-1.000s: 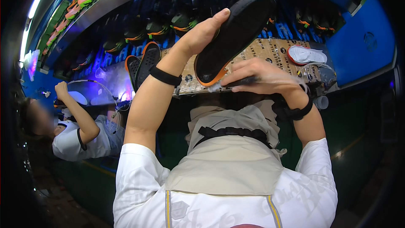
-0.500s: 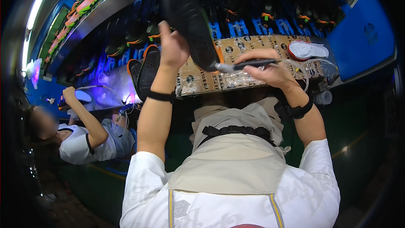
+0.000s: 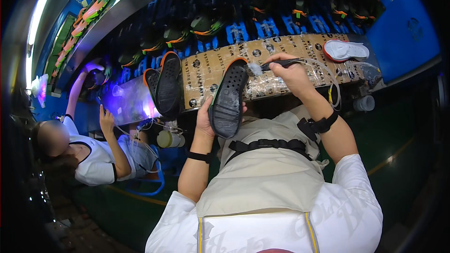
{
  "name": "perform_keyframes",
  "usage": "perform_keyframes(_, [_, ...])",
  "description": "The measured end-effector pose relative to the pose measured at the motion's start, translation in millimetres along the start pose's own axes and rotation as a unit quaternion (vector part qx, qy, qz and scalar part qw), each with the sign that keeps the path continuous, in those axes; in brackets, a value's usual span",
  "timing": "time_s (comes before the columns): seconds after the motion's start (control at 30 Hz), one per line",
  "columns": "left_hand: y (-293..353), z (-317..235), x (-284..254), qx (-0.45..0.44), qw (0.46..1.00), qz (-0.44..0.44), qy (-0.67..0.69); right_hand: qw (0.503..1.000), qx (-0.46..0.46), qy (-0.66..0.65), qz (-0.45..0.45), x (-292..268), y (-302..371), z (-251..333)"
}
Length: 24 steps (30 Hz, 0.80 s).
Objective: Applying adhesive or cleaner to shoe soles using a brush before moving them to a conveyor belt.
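Observation:
My left hand is closed around the near part of a black shoe sole, which has an orange rim at its far end and a pattern of holes. It is held above the near edge of the cardboard-covered bench. In my right hand is a brush with a dark handle, and a clear tube runs from its rear end. Its pale bristles are just right of the sole's far end; whether they touch cannot be told. Two dark soles lean together at the cardboard's left end.
A white shoe-shaped piece with a red edge lies at the bench's right end. Several dark shoes on blue holders line the back. A co-worker sits at the left, near purple light. A round container hangs below the bench at right.
My left hand has brought the sole down toward me, from over the back of the bench to its near edge. The brush has stayed in my right hand. The co-worker's arm has reached toward the back.

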<state>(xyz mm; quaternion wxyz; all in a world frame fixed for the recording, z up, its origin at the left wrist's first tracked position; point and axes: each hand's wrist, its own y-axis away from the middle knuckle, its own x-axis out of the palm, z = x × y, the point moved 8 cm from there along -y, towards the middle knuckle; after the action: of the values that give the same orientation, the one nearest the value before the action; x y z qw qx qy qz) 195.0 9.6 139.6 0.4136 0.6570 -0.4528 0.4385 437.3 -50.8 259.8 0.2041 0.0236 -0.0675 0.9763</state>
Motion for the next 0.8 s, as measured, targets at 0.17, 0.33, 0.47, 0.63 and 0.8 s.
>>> perform_keyframes(0.17, [-26, 7, 33, 0.087, 0.996, -0.022, 0.005, 0.990, 0.002, 0.130, -0.060, 19, -20, 21])
perform_keyframes(0.33, [-45, 15, 81, 0.094, 0.992, 0.077, -0.041, 0.973, -0.142, 0.131, -0.125, 34, -27, 53])
perform_keyframes(0.47, [-52, -2, 63, 0.158, 0.987, 0.034, 0.023, 0.922, -0.240, 0.302, -0.021, 68, 6, 74])
perform_keyframes(0.63, [-62, -11, 94, 0.193, 0.979, 0.062, -0.011, 0.887, -0.186, 0.366, 0.214, 81, 37, 85])
perform_keyframes(0.8, [-57, -1, 84, 0.166, 0.982, 0.076, 0.052, 0.942, -0.116, 0.259, 0.180, 67, 18, 109])
